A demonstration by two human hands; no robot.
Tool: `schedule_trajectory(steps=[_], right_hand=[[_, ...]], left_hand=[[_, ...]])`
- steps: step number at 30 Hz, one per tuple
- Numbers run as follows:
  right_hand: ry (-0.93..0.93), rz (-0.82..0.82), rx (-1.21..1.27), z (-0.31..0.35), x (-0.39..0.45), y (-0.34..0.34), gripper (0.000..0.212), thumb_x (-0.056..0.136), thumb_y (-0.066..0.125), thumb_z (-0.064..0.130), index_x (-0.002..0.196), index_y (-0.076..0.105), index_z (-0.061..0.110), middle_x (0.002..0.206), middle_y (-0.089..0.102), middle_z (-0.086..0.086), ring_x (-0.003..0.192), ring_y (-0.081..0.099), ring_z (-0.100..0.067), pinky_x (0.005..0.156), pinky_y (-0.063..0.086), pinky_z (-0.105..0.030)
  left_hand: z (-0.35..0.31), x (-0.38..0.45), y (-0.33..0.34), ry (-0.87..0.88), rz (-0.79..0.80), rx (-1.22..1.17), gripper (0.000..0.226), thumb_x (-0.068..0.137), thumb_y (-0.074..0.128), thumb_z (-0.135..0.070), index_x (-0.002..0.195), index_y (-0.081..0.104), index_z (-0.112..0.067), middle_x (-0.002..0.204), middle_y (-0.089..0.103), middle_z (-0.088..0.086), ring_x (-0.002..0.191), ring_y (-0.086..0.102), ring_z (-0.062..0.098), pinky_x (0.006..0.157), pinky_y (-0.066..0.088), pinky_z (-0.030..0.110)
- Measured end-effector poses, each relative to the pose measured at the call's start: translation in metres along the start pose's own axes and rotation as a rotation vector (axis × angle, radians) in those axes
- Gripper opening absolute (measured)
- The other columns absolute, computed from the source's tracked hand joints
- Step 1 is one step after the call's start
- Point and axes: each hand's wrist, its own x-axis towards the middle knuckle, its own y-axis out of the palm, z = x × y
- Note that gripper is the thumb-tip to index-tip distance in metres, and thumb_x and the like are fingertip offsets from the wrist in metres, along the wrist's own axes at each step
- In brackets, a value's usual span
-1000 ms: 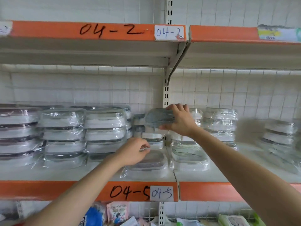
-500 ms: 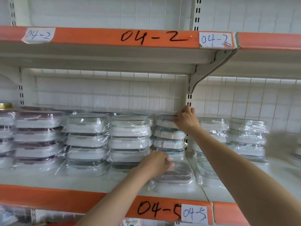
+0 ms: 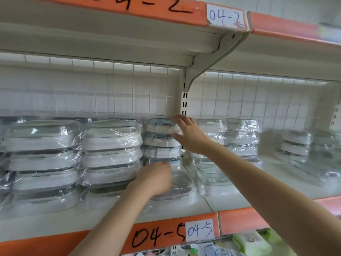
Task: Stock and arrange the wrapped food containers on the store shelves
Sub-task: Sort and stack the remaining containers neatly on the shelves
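White tubs in clear wrap on orange-edged shelves

The wrapped containers (image 3: 110,137) across the middle of the frame are white with grey or dark lids under glossy clear film; the shelf (image 3: 103,215) is off-white with an orange front edge (image 3: 55,242) bearing black handwritten "04-5" and a white paper label (image 3: 200,230) in blue ink; the back wall (image 3: 92,100) is a white tile grid; pale green packets (image 3: 252,242) sit lower right

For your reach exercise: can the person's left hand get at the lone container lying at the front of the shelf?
Probably yes: the left hand is right at the lone container, with nothing between them.
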Motion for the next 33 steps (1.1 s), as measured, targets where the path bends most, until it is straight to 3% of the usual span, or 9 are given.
schedule_trajectory(steps=[3,7,9,11,14,19,25,29,33], right_hand=[[-0.052,-0.057,-0.008,-0.010,-0.029,-0.009,0.051,0.094,0.052,0.031,0.140,0.039,0.012,0.142,0.035,-0.005,0.129,0.032,-0.021,0.108,0.030,-0.035],[-0.030,-0.024,-0.074,-0.046,-0.072,-0.011,0.037,0.094,0.052,0.027,0.128,0.052,0.012,0.127,0.050,-0.003,0.118,0.042,-0.018,0.099,0.035,-0.032],[0.026,-0.013,-0.057,-0.065,-0.089,-0.007,0.030,0.095,0.051,0.028,0.120,0.059,0.012,0.121,0.054,-0.002,0.114,0.046,-0.018,0.096,0.038,-0.030],[0.031,-0.002,-0.028,-0.081,-0.100,-0.004,0.026,0.095,0.052,0.026,0.113,0.064,0.013,0.112,0.059,-0.003,0.105,0.052,-0.021,0.091,0.040,-0.032],[0.002,0.029,0.004,-0.106,-0.107,-0.009,0.024,0.094,0.053,0.026,0.111,0.065,0.013,0.109,0.061,-0.004,0.102,0.054,-0.023,0.090,0.042,-0.036],[-0.028,-0.003,0.029,-0.163,-0.128,-0.041,0.025,0.091,0.057,0.024,0.113,0.064,0.013,0.115,0.059,-0.004,0.110,0.050,-0.024,0.092,0.042,-0.038],[0.141,0.000,-0.258,-0.275,-0.192,-0.066,0.037,0.093,0.046,0.041,0.126,0.053,0.025,0.128,0.050,0.004,0.122,0.039,-0.020,0.097,0.028,-0.036],[0.342,0.125,-0.246,-0.337,-0.229,-0.068,0.035,0.098,0.034,0.039,0.125,0.052,0.026,0.133,0.047,0.006,0.129,0.035,-0.019,0.097,0.030,-0.039],[0.343,0.005,-0.078,-0.368,-0.230,-0.067,0.027,0.094,0.036,0.022,0.118,0.049,0.021,0.121,0.059,0.003,0.115,0.051,-0.023,0.080,0.031,-0.035]], left_hand=[[-0.001,0.003,0.001,0.053,0.003,0.132,0.033,0.095,0.032,-0.011,0.127,0.040,-0.007,0.128,0.051,0.011,0.110,0.055,0.029,0.071,0.032,0.031],[-0.004,0.009,0.000,0.046,0.058,0.141,0.026,0.096,0.031,-0.012,0.121,0.037,-0.011,0.129,0.048,0.006,0.107,0.054,0.025,0.074,0.036,0.032],[-0.009,0.009,0.000,0.031,0.077,0.147,0.011,0.096,0.030,-0.012,0.106,0.034,-0.015,0.124,0.049,0.005,0.097,0.052,0.023,0.072,0.035,0.033],[-0.017,0.010,-0.004,0.007,0.076,0.181,0.012,0.093,0.031,-0.008,0.100,0.032,-0.017,0.121,0.051,0.005,0.087,0.046,0.020,0.069,0.033,0.032],[-0.040,0.020,-0.006,-0.004,-0.054,0.199,0.026,0.090,0.040,-0.011,0.115,0.042,-0.013,0.120,0.049,0.003,0.099,0.049,0.019,0.074,0.040,0.034],[-0.134,0.054,0.012,0.160,-0.280,0.022,0.031,0.094,0.048,-0.030,0.123,0.049,-0.020,0.121,0.050,0.000,0.111,0.049,0.018,0.080,0.041,0.032],[-0.262,0.114,0.052,0.199,-0.274,-0.227,0.041,0.090,0.054,-0.042,0.125,0.051,-0.021,0.128,0.049,-0.003,0.121,0.047,0.017,0.098,0.040,0.034],[-0.335,0.157,0.063,0.202,-0.205,-0.308,0.050,0.087,0.058,-0.038,0.132,0.046,-0.018,0.133,0.048,0.000,0.123,0.046,0.018,0.101,0.039,0.034],[-0.382,0.192,0.074,0.186,-0.249,-0.447,0.055,0.085,0.054,-0.021,0.138,0.038,-0.015,0.143,0.041,0.002,0.131,0.039,0.017,0.108,0.029,0.027]])
